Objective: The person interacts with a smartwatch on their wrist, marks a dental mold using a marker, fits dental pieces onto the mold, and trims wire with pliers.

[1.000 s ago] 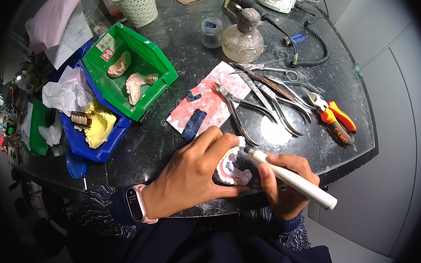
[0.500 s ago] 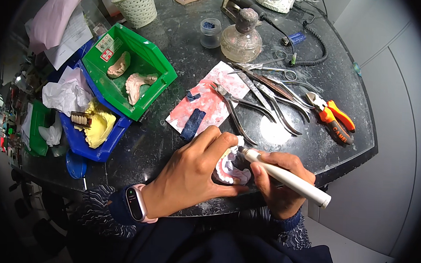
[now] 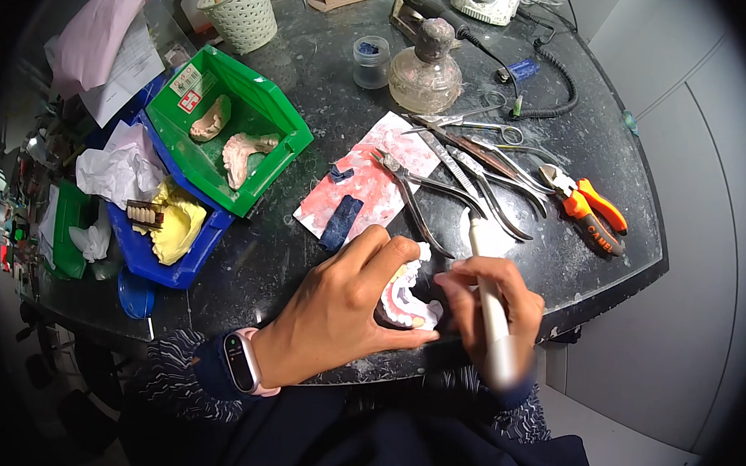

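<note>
My left hand [image 3: 336,294], a smartwatch [image 3: 241,361] on its wrist, grips a dental cast [image 3: 406,306] at the table's near edge. This horseshoe-shaped cast shows white teeth, a pink-red band and yellowish spots; the fingers cover its left side. My right hand [image 3: 511,301] is closed around a white pen-shaped tool [image 3: 493,315], whose exact kind I cannot tell. The tool stands steeply, narrow end pointing away from me, apart from the cast and to its right. Its near end is blurred.
Beyond my hands lie a red-and-white smeared sheet [image 3: 324,205], dark blue strips [image 3: 341,221], several pliers [image 3: 420,210] and orange-handled cutters [image 3: 589,212]. A glass burner [image 3: 425,80] stands farther back. Left are a green bin [image 3: 262,172] holding casts and a blue bin [image 3: 158,270].
My right hand has drawn the white tool away from the cast and swung it more upright, its narrow end now pointing away from me. My left hand stays on the cast.
</note>
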{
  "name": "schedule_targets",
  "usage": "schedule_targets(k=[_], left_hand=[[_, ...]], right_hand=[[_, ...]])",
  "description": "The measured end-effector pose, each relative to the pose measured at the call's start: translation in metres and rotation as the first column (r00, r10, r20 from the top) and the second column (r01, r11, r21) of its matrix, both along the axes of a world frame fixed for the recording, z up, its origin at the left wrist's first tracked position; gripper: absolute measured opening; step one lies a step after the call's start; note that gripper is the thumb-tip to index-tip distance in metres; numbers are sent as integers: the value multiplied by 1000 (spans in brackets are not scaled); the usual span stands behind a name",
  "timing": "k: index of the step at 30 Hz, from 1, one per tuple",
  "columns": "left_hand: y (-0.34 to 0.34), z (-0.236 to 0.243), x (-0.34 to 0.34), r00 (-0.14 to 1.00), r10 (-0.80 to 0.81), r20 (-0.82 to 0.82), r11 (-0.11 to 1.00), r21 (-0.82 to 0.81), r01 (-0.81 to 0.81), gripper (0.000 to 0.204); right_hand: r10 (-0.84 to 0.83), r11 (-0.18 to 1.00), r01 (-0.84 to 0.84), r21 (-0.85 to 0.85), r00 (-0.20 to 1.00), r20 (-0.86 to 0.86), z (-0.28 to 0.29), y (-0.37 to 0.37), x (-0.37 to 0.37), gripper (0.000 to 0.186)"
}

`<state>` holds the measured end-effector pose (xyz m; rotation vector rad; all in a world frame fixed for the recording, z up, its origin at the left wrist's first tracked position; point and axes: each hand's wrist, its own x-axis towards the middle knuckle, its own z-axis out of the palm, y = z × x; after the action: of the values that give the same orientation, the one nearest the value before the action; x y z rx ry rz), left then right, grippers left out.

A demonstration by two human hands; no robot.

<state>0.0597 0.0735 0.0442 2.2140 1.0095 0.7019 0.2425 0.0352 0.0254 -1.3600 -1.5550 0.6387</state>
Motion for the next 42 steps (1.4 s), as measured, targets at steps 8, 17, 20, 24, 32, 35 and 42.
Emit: schedule_targets(k=[8,17,20,24,32,35,42], left_hand=[[1,0,-1,1000,1,-6,1000,3,-1,64],[-5,1,2,998,55,-34,998,-31,-56,71],[-5,3,2,994,70,-85,997,38,-67,70],[-4,3,3,994,90,-68,981,180,-76,72],[4,4,0,991,127,44,958,253,-134,49],[8,0,0,989,99,114,927,350,-133,30],[8,-1,-2,985,102,139,904,399,-150,17]], right_hand=[[11,998,-12,-56,1000,-24,-2,8,-7,34],[-6,998,-2,-68,992,-123,-7,7,-7,35],[-9,998,1,-62,993,-117,-6,6,-7,35],[-11,997,-1,-71,986,-167,-7,7,-5,35],[-8,999,-4,-39,952,-307,-17,10,-5,36],[0,1000,-4,-11,936,-352,-17,9,-4,36],[62,989,-100,-107,949,-310,-5,3,0,38]])
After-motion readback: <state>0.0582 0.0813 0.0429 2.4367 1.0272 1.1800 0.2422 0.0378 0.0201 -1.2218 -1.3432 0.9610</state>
